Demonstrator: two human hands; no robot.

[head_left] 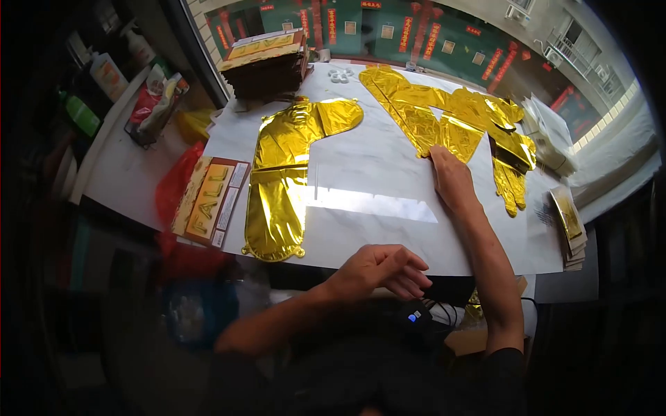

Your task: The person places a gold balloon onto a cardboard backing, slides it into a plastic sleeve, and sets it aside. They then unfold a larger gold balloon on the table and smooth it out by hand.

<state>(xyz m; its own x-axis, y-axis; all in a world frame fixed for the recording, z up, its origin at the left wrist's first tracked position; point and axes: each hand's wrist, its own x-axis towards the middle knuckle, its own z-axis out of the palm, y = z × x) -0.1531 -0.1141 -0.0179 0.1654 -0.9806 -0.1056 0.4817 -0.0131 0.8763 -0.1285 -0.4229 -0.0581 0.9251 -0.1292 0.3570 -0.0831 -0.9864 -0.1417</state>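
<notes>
My right hand [451, 177] lies flat on the white table [374, 173], fingertips touching the near edge of a pile of gold foil balloon letters [451, 114]. My left hand [381, 270] hovers at the table's near edge, fingers loosely curled, holding nothing. A single flat gold foil letter [284, 173] lies to the left of both hands, spread on the white surface.
A printed card reading "FALL" [208, 201] lies at the table's left edge. A stack of packaged cards [267, 62] stands at the back left, another stack [572, 225] at the right edge. Bottles and bags fill the shelf [118, 139] on the left. A small black device [416, 317] sits below my left hand.
</notes>
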